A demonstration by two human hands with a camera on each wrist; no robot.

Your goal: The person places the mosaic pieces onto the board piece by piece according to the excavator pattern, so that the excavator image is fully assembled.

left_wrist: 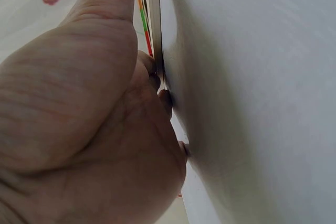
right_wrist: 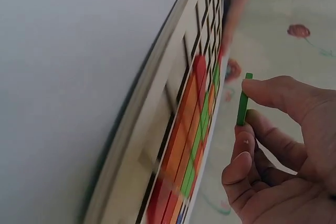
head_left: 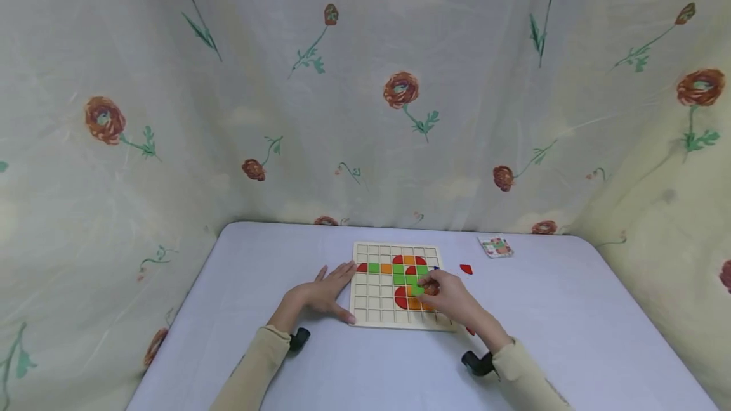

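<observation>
A wooden grid board [head_left: 371, 314] lies on the table with red, orange and green pieces set in several of its squares. My left hand [head_left: 324, 294] rests at the board's left edge, fingers extended and thumb near the front corner. In the left wrist view, the palm [left_wrist: 94, 108] hides most of the board. Over the board's right part, my right hand [head_left: 448, 297] pinches a green square tile [right_wrist: 243, 103] between thumb and fingertips. The right wrist view shows that tile edge-on, raised off the board. The right hand covers some of the board's right side.
A red quarter-round piece [head_left: 466, 269] lies right of the board, and another red piece [head_left: 470, 331] shows partly under the right wrist. A small patterned card [head_left: 496, 247] is at the back right. A floral curtain [head_left: 365, 144] hangs behind the white table [head_left: 365, 373].
</observation>
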